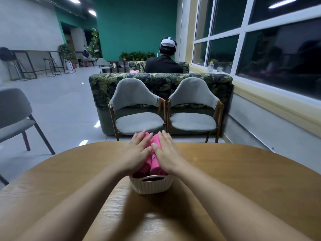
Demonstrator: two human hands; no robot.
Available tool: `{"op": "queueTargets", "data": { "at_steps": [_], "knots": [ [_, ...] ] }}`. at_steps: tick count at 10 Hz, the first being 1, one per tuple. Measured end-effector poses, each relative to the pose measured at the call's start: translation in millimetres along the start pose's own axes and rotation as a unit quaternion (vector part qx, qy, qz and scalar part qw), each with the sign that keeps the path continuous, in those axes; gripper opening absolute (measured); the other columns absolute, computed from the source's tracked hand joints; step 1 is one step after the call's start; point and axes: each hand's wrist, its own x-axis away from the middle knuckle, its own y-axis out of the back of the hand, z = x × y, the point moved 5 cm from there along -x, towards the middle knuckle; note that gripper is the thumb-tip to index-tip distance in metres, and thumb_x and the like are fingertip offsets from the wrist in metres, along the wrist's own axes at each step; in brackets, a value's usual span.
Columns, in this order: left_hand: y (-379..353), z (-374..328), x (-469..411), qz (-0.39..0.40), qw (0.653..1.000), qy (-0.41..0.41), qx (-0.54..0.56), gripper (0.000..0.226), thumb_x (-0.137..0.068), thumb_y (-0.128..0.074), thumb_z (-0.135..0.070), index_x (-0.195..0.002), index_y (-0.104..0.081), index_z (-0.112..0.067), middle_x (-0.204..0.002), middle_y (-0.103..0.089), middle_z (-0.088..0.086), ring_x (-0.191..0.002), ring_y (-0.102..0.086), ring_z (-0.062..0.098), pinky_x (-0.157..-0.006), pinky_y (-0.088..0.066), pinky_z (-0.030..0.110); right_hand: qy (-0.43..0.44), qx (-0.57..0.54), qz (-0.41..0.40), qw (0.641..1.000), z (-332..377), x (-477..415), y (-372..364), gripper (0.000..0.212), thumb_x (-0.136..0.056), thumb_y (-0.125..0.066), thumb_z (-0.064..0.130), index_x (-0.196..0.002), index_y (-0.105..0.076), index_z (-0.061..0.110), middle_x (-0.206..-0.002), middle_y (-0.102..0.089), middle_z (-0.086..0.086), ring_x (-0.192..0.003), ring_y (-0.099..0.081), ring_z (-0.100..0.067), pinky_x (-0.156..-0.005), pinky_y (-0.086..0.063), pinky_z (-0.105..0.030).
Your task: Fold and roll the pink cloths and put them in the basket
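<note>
As I pressed down, left hand point(137, 152): it lay spread flat on the left pink roll point(145, 168), above the far half of the basket point(151, 186), fingers straight and gripping nothing.
Right hand point(166, 153): it was likewise flat, palm down on the right pink roll point(157, 166) over the basket's far right side, with the thumb touching the left hand's fingers.
Pink rolls: both sat inside the basket side by side and touching. Their near ends were down by the near rim and their far ends stuck out past the far rim under my fingertips. A darker pink patch low at the basket's left may have been a third roll; I could not tell.
Basket: it was pale and ribbed and stood upright on the table point(225, 171), its handle slot facing me.
Done: folding and rolling looked finished for the cloths I could see, and they were already in the basket.
Left: I judged only the last settling of the rolls remained, since I saw no loose pink cloth on the table around the basket.
Beyond the basket: two grey chairs point(139, 122) stood there, then a leaf-print sofa point(159, 82), and a person point(164, 64) sat facing away. A window point(278, 49) ran along to the basket's right.
</note>
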Motion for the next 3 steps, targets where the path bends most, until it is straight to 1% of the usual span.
{"op": "queueTargets", "data": {
  "at_steps": [1, 2, 3],
  "knots": [
    [-2, -1, 3, -0.010, 1.000, 0.005, 0.004, 0.056, -0.112, -0.036, -0.044, -0.166, -0.022, -0.040, -0.175, 0.003, -0.013, -0.161, 0.013, 0.014, -0.131, 0.003, 0.043, -0.009, -0.008, -0.006, 1.000, -8, 4, -5, 0.069, -0.110, -0.023, 0.055, -0.169, -0.004, 0.024, -0.176, 0.006, 0.008, -0.160, 0.011, -0.007, -0.132, -0.003, -0.043],
    [6, -6, 3, 0.023, 0.999, 0.016, 0.044, 0.052, -0.112, -0.039, -0.045, -0.163, -0.031, -0.040, -0.176, 0.000, -0.013, -0.161, 0.011, 0.013, -0.131, 0.001, 0.046, -0.004, 0.005, 0.015, 1.000, -2, 3, 5, 0.071, -0.110, -0.026, 0.056, -0.169, -0.006, 0.023, -0.177, 0.003, 0.006, -0.161, 0.006, -0.010, -0.132, -0.004, -0.041],
    [26, -17, 3, 0.021, 0.995, 0.016, 0.101, 0.054, -0.108, -0.045, -0.053, -0.161, -0.037, -0.040, -0.174, -0.012, -0.013, -0.161, -0.006, 0.010, -0.131, -0.009, 0.044, -0.001, -0.060, 0.025, 0.998, 2, 6, 27, 0.072, -0.110, -0.032, 0.058, -0.168, -0.017, 0.020, -0.176, -0.007, 0.002, -0.161, -0.005, -0.011, -0.131, -0.007, -0.035]
  ]
}}
